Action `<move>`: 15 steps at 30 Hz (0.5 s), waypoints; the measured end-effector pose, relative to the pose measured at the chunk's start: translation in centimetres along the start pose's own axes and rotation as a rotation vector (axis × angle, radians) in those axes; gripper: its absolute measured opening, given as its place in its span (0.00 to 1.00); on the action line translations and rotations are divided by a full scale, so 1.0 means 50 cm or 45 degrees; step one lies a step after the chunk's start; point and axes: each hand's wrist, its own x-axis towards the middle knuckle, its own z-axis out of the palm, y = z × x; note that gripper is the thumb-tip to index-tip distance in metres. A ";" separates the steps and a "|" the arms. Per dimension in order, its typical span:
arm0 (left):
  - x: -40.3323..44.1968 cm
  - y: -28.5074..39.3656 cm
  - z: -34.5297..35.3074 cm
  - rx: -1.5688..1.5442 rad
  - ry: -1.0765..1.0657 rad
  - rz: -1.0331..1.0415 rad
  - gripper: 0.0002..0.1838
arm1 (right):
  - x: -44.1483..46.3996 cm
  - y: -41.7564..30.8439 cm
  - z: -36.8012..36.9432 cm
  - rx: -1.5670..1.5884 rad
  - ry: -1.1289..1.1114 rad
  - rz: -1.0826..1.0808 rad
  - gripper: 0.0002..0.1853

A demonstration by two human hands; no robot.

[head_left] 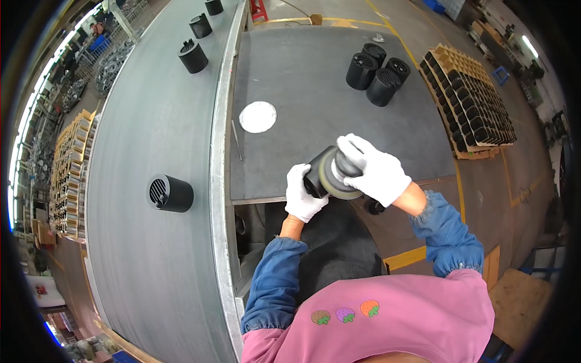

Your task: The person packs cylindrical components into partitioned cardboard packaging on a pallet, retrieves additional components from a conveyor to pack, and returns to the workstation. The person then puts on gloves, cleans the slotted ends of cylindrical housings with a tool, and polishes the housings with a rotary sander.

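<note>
My left hand [304, 195], in a white glove, is closed around a black cylinder [316, 172] over the near edge of the dark table. The cylinder is tilted and partly hidden. My right hand [374, 169], also gloved in white, grips a round disc-like thing [332, 176] with a yellowish rim and a grey middle. It is held against or just in front of the cylinder; blur and overlap hide the exact contact. Further back on the table lies a white round pad [258, 117], with a thin metal rod [236, 140] beside it.
Several black cylinders with slotted tops [383, 86] stand together at the table's back right. More sit on the grey conveyor belt [145, 260] to the left, one cylinder [171, 193] quite near. A metal rail [219, 151] divides belt from table. Stacked cardboard-divided trays [469, 100] stand right.
</note>
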 end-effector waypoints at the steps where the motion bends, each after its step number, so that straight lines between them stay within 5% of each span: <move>1: -0.001 0.000 -0.001 0.000 0.002 0.002 0.43 | 0.008 -0.004 0.003 -0.002 0.002 -0.002 0.37; 15: 0.014 0.005 -0.019 0.037 -0.066 0.014 0.46 | -0.101 -0.015 -0.008 -0.059 -0.386 -0.085 0.39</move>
